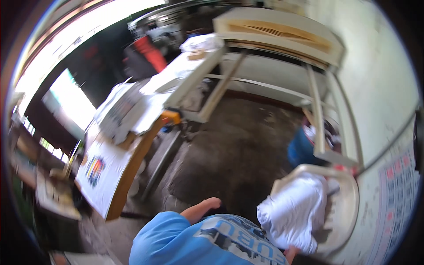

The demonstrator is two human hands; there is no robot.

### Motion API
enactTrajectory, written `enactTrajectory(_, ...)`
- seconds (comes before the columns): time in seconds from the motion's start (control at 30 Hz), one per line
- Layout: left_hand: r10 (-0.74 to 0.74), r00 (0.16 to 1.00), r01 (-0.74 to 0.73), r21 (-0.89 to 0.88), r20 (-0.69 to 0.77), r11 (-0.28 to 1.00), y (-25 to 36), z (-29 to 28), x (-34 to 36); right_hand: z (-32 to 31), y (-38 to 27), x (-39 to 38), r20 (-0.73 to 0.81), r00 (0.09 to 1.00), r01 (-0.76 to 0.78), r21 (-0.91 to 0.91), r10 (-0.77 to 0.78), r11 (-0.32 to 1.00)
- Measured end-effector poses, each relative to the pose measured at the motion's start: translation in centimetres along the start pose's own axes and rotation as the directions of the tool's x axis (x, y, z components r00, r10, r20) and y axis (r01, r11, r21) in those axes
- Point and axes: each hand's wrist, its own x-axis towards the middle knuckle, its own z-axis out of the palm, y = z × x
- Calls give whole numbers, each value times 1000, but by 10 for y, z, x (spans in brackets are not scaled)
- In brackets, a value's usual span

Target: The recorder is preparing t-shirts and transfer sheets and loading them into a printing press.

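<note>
A bundle of white cloth is at my right side, in front of the seat of a cream plastic chair. At the cloth's lower edge my right hand shows only in part, closed against the fabric. I cannot tell how much of the cloth's weight the chair bears. My left hand is low in front of my blue shirt, away from the cloth. Its fingers look curled, but blur hides their exact shape, and nothing shows in them.
On the left stands a long table with white boards and a grey cloth on it. A cream bench-like frame spans the far side. Near the chair is a blue bin. A calendar hangs on the right wall.
</note>
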Motion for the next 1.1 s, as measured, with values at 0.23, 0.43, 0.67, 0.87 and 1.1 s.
enactTrajectory(0.23,-370,904,327,-213,-213,921,-27,45,-75,-78,-147,-134,-30,738,674,-18,-674,739)
enactTrajectory(0.43,-472,877,437,-266,-84,859,-61,79,-109,-104,-175,-149,-141,489,862,-73,-861,502)
enactTrajectory(0.67,-515,848,441,-374,-125,816,-78,136,-152,-128,-218,-248,-212,-7,986,-164,-977,29)
enactTrajectory(0.87,-568,806,414,-526,-169,743,-68,161,-203,-111,-213,-338,-198,-473,871,-254,-859,-421)
enactTrajectory(1.1,-721,685,521,-625,-100,581,-56,221,-287,-83,-187,-369,-171,-776,626,-327,-607,-708)
